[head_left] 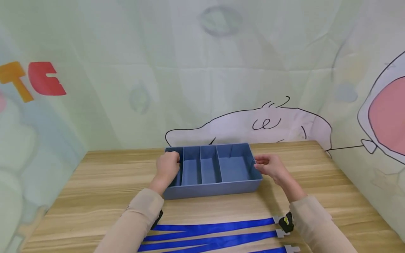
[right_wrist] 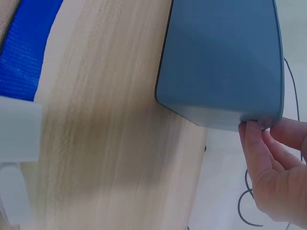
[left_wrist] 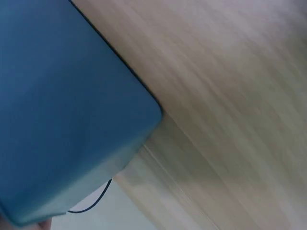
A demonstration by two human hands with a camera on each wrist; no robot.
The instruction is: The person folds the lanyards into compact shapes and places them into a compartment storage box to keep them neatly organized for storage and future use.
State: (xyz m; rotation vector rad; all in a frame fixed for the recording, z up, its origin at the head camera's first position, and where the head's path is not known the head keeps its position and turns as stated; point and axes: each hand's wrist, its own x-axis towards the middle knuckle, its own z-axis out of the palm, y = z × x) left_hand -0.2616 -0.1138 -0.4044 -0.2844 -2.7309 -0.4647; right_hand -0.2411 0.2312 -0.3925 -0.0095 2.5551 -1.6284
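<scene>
A blue-grey divided tray [head_left: 210, 190] rests on the wooden table near its back edge. Thin upright walls split it into several compartments, with a wider one at the right. My left hand [head_left: 167, 167] grips the tray's left wall, fingers curled over the rim into the narrow left compartment; in the left wrist view the tray's outer wall [left_wrist: 72, 96] hides nearly all of that hand. My right hand [head_left: 270, 166] pinches the right wall at its rim. The right wrist view shows the right hand's fingers [right_wrist: 256, 148] against the outside, below the rim, with the thumb at the edge.
Several blue straps [head_left: 221, 226] with whitish plastic clips [head_left: 280, 233] lie across the table [head_left: 110, 182] between the tray and the person. A printed cloth backdrop [head_left: 196, 88] rises right behind the table's back edge. Black devices [head_left: 286, 222] sit on the wrists.
</scene>
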